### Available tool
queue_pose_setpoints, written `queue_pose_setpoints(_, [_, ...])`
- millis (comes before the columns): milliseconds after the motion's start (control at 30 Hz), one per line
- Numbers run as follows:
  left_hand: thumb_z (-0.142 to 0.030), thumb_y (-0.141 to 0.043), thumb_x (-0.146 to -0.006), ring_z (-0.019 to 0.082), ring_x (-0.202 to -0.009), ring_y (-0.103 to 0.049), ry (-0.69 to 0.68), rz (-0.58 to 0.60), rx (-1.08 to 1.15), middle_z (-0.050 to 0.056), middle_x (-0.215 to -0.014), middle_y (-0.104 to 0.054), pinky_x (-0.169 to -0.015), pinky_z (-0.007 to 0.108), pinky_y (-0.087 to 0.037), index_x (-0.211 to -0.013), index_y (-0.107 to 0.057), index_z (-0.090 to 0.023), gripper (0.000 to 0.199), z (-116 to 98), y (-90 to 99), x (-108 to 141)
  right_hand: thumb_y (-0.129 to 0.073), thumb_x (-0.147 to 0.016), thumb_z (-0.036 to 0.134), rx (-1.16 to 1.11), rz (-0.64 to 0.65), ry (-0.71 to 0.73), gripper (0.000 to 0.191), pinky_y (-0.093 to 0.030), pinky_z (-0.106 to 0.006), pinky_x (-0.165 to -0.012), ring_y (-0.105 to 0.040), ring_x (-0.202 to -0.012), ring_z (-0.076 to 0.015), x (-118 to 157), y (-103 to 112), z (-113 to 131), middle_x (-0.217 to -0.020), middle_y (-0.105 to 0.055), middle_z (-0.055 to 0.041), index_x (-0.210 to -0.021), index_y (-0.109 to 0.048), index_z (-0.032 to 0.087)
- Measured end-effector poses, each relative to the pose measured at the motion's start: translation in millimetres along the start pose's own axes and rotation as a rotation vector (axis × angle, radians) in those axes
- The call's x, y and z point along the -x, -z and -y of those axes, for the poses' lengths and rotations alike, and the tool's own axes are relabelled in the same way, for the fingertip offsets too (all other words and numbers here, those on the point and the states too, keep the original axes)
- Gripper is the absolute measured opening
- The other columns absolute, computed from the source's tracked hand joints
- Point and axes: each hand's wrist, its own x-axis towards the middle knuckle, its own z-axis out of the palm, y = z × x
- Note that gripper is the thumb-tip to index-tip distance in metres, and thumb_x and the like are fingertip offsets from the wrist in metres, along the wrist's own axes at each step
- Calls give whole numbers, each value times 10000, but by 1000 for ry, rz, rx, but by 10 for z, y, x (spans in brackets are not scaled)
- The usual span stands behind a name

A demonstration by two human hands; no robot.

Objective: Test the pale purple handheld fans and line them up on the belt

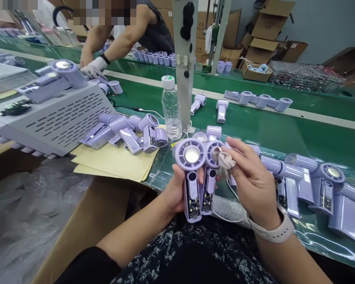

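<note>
Two purple handheld fans stand side by side in my left hand [177, 191], their open handles showing circuit boards. The nearer handheld fan [192, 179] has a round silver disc at the centre of its head. Behind it to the right is the second handheld fan [208, 189], its head partly covered. My right hand [251, 175] pinches a small whitish cloth [225, 159] against the second fan's head. Several more purple fans [298, 177] lie on the bench to the right of my right hand.
A clear bottle [171, 108] stands beside a metal post [183, 63]. Left, fans [127, 130] are heaped on yellow paper [115, 163] near a vented grey box [71, 122]. Across the green line, a co-worker's gloved hand [94, 68] handles parts. Cardboard boxes [266, 23] are stacked behind.
</note>
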Motion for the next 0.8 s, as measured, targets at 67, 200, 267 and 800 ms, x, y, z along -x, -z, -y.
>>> queue_pose_setpoints(67, [-929, -651, -600, 240, -727, -723, 56, 60, -11, 71, -691, -695, -608, 302, -573, -659, -637, -178, 753, 43, -20, 14, -587, -1033, 349, -213, 109, -112, 402, -462, -501, -1149, -520, -1424, -282, 3, 55, 52, -1568, -540, -32, -1434, -610, 356])
queue_pose_setpoints(200, [-932, -665, -578, 170, -517, -598, 100, 82, -84, 54, -591, -633, -464, 256, -458, -634, -625, -169, 766, 109, -45, 50, -669, -963, 523, -491, 276, -310, 688, -607, -383, -850, -696, -1148, -277, 11, 46, 27, -1500, -593, -91, -1566, -391, 343])
queue_pose_setpoints(267, [-927, -669, -585, 153, -484, -566, 72, 67, -104, 50, -568, -617, -446, 246, -432, -632, -620, -164, 766, 133, -55, 61, -630, -970, 574, -462, 194, -320, 514, -579, -326, -676, -717, -874, -220, 21, -9, 26, -1265, -709, -82, -1399, -550, 302])
queue_pose_setpoints(800, [-839, -728, -644, 235, -816, -763, 443, 103, 125, 142, -896, -766, -674, 273, -619, -676, -655, -122, 722, 170, 104, 76, -728, -888, 398, -187, 761, -55, 425, -560, -372, -912, -722, -1060, -260, -638, 148, 88, -1233, -762, -19, -1299, -714, 293])
